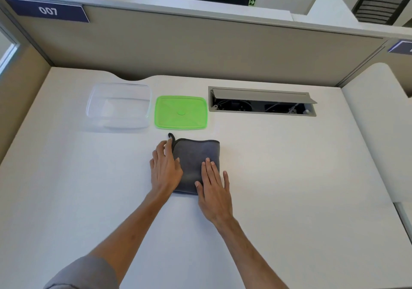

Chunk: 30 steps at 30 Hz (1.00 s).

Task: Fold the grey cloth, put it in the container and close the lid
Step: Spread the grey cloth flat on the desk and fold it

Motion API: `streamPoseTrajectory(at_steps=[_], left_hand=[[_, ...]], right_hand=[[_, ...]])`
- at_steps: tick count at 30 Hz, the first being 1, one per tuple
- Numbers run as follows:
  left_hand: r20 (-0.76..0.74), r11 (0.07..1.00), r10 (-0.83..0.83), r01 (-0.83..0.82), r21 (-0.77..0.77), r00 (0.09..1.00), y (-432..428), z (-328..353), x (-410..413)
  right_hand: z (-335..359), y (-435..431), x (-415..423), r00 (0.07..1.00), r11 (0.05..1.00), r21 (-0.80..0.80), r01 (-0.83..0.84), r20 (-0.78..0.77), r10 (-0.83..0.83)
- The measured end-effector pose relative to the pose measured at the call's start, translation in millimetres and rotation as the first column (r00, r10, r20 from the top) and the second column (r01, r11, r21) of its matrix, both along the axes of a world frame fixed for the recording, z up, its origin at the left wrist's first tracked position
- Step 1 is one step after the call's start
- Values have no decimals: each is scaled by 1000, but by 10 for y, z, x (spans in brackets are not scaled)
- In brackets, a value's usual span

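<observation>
The grey cloth (196, 155) lies folded into a small rectangle on the white desk, with a dark hanging loop at its far left corner. My left hand (165, 168) rests flat on the cloth's left edge, fingers spread and pointing away from me. My right hand (214, 186) presses flat on the near right part of the cloth, fingers apart. Beyond the cloth lies the green lid (181, 112), flat on the desk. To its left stands the clear plastic container (118, 107), open and with nothing inside.
An open cable hatch (262, 101) is sunk into the desk at the back right. A beige partition (200, 50) with a "007" label closes the far side. The desk's side panels rise at left and right.
</observation>
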State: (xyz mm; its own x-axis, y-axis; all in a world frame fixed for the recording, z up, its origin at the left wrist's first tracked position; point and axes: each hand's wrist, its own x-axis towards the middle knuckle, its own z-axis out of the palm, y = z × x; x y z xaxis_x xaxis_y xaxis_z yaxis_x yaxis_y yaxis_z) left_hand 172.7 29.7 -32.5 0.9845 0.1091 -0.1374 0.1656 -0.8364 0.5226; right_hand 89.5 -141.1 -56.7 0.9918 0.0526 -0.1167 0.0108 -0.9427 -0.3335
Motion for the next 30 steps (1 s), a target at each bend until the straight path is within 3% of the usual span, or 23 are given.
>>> streamPoseTrajectory(at_steps=[3,6,12,15,17,20,23,27,30], left_hand=[[87,974,-189,175,143,978,-28,-89,-115],[45,921,-328,309,238,944,-9,-239,-224],[66,894,-363,327,307,930,59,-359,-303],[76,902,-362,328,280,929,31,-295,-228],[108,908,-368,332,256,924,12,-209,-95],[135,883,-453,423,202,881,-39,-73,224],[21,798,-598,593,109,801,-109,40,569],[-208,692,-699,721,47,684,-205,122,912],[-257,677,-688,728,110,679,-238,121,1029]], right_hand=[[-82,7,-31,1000,1000,-2,6,-16,-6],[-139,8,-39,999,1000,-6,10,-32,-10],[-146,-35,-24,996,1000,-6,-23,-85,22],[-78,-57,-8,995,997,69,-20,-100,27],[13,-53,-34,999,986,162,45,-38,-39],[163,-48,-152,942,913,266,308,49,-332],[261,-83,-199,834,795,260,549,-101,-543],[322,-98,-178,715,682,242,690,-374,-591],[325,-72,-137,650,623,244,743,-484,-586]])
